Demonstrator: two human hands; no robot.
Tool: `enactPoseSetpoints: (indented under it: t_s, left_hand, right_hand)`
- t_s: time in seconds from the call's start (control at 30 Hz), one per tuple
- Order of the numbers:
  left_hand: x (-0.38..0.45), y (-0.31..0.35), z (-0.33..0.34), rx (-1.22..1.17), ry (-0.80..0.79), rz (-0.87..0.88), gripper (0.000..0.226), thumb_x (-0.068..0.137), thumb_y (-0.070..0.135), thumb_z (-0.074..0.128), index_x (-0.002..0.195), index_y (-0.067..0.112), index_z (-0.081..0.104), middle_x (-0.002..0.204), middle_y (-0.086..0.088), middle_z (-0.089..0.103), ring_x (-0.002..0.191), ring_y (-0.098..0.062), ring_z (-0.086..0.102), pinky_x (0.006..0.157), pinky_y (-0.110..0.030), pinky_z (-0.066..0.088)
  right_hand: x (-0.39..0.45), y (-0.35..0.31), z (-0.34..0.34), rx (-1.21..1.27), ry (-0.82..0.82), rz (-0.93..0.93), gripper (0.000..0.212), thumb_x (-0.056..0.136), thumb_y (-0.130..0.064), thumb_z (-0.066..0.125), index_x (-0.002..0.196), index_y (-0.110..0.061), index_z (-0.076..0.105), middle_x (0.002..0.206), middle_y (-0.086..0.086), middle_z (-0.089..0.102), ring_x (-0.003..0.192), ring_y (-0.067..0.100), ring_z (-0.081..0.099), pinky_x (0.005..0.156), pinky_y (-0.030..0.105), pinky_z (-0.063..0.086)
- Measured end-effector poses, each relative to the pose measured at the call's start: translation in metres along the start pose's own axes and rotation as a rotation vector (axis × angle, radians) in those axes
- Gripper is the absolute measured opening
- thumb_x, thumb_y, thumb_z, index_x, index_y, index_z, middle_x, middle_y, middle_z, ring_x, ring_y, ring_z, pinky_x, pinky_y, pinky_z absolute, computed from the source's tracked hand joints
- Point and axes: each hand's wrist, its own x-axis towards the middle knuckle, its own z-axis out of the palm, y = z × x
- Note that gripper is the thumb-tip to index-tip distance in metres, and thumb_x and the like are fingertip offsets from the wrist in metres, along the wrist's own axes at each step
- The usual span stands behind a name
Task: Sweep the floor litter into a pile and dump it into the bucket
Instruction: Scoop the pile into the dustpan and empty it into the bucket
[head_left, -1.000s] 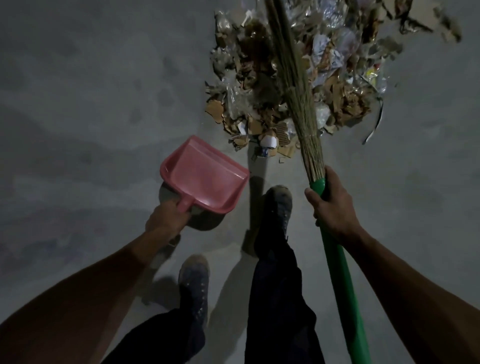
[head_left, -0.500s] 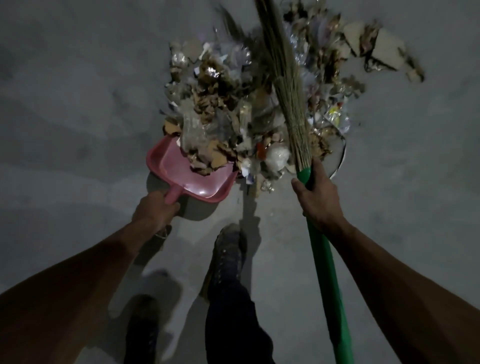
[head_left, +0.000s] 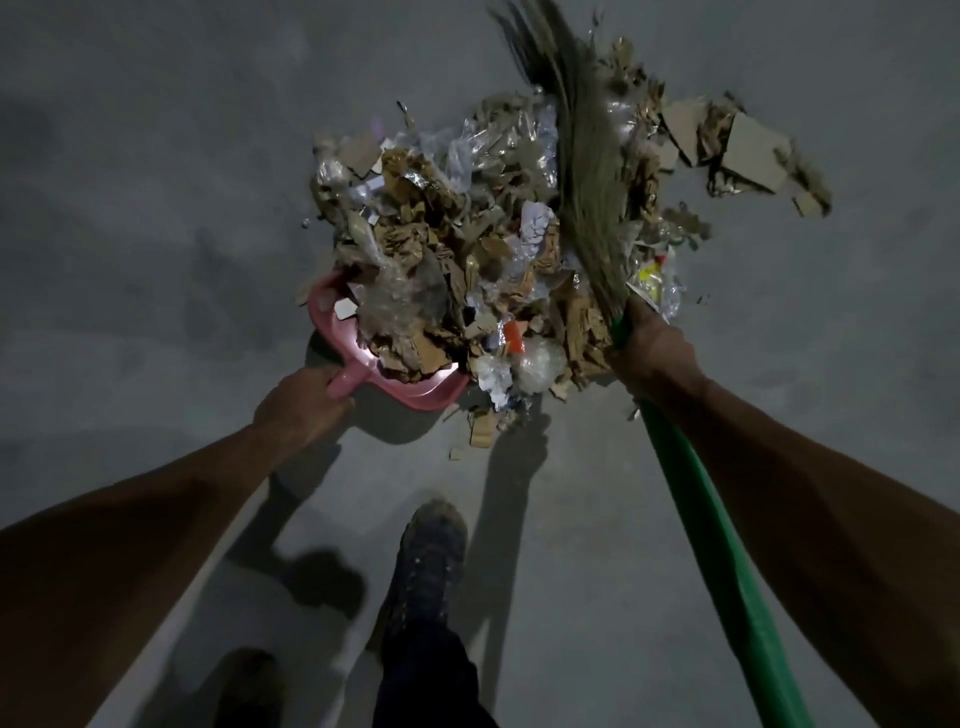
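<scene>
Between left hand (head_left: 304, 397) and right hand (head_left: 655, 349), litter pile (head_left: 467, 249)

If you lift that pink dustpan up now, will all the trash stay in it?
Probably not all. The litter pile is heaped over the pink dustpan and spills past its edge, so loose scraps will likely slide off. The crinkly clear plastic and torn cardboard look light, so they may flutter away. The left hand grips only the handle, so tipping seems likely.

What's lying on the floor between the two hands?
In the head view, the near edge of the litter pile fills the stretch between the left hand on the dustpan and the right hand on the broom.
</scene>
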Motion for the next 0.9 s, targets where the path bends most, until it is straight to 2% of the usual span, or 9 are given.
enactPoseSetpoints:
  t_s: [0.07,0.17,0.23,0.3,0.5,0.6,0.7,0.83,0.9]
  left_hand:
    - [0.004,0.012,-0.001,0.0,-0.016,0.058,0.017,0.094,0.018,0.059,0.107,0.008,0.065,0.092,-0.009,0.063,0.08,-0.025,0.057,0.062,-0.029,0.037]
    - [0.012,0.024,-0.002,0.034,-0.022,0.1,0.015,0.094,0.021,0.058,0.105,0.014,0.065,0.09,-0.007,0.063,0.079,-0.025,0.058,0.061,-0.029,0.038]
    - [0.013,0.026,-0.002,0.064,-0.007,0.115,0.014,0.093,0.022,0.057,0.101,0.015,0.065,0.088,-0.007,0.064,0.077,-0.025,0.058,0.062,-0.03,0.039]
    - [0.011,0.027,0.0,0.067,-0.007,0.133,0.011,0.095,0.022,0.055,0.096,0.014,0.063,0.083,-0.007,0.063,0.072,-0.024,0.059,0.06,-0.029,0.039]
    - [0.007,0.022,0.009,0.316,0.117,0.169,0.022,0.097,0.037,0.047,0.091,0.016,0.047,0.087,-0.008,0.056,0.072,-0.026,0.057,0.064,-0.037,0.047]
    - [0.001,0.028,0.012,0.405,0.142,0.153,0.021,0.098,0.035,0.047,0.096,0.016,0.039,0.094,-0.008,0.048,0.076,-0.025,0.051,0.066,-0.038,0.046]
    - [0.002,0.029,0.015,0.429,0.155,0.15,0.02,0.098,0.029,0.048,0.105,0.011,0.043,0.095,-0.008,0.045,0.074,-0.022,0.048,0.063,-0.036,0.042]
    - [0.009,0.025,0.015,0.423,0.139,0.21,0.026,0.099,0.028,0.048,0.115,0.008,0.045,0.104,-0.016,0.05,0.077,-0.027,0.051,0.063,-0.036,0.04]
    - [0.013,0.028,0.017,0.433,0.128,0.232,0.03,0.1,0.028,0.048,0.119,0.006,0.045,0.108,-0.019,0.051,0.084,-0.033,0.054,0.064,-0.037,0.039]
  right_hand:
    - [-0.005,0.001,0.01,-0.017,-0.043,-0.047,0.057,0.091,-0.004,0.053,0.143,-0.02,0.037,0.106,0.01,0.057,0.078,0.027,0.063,0.063,0.039,0.058]
    - [-0.017,0.004,0.025,-0.043,-0.082,-0.084,0.056,0.09,-0.006,0.054,0.142,-0.019,0.038,0.108,0.014,0.06,0.079,0.03,0.063,0.066,0.038,0.057]
    - [-0.03,0.007,0.035,-0.044,-0.115,-0.118,0.06,0.09,-0.006,0.056,0.144,-0.019,0.035,0.112,0.014,0.062,0.078,0.026,0.062,0.059,0.031,0.054]
    - [-0.046,0.013,0.041,-0.039,-0.124,-0.141,0.063,0.09,-0.009,0.057,0.147,-0.022,0.033,0.113,0.013,0.063,0.074,0.022,0.056,0.052,0.019,0.041]
    - [-0.07,0.035,0.019,-0.044,0.092,-0.145,0.07,0.094,-0.023,0.057,0.153,-0.032,0.02,0.113,0.017,0.067,0.087,0.038,0.065,0.075,0.044,0.056]
    - [-0.049,0.039,-0.001,-0.017,0.172,-0.138,0.069,0.095,-0.017,0.054,0.152,-0.035,0.02,0.106,0.014,0.067,0.074,0.03,0.065,0.067,0.046,0.06]
    - [-0.012,0.036,-0.022,-0.018,0.207,-0.055,0.065,0.093,-0.012,0.053,0.148,-0.034,0.026,0.105,0.013,0.064,0.073,0.03,0.064,0.059,0.041,0.058]
    - [0.025,0.029,-0.037,-0.094,0.13,0.031,0.059,0.086,-0.003,0.052,0.138,-0.028,0.036,0.104,0.014,0.063,0.077,0.032,0.064,0.064,0.04,0.058]
    - [0.03,0.028,-0.032,-0.122,0.051,0.005,0.057,0.086,0.0,0.052,0.136,-0.024,0.039,0.099,0.012,0.06,0.07,0.027,0.062,0.053,0.032,0.052]
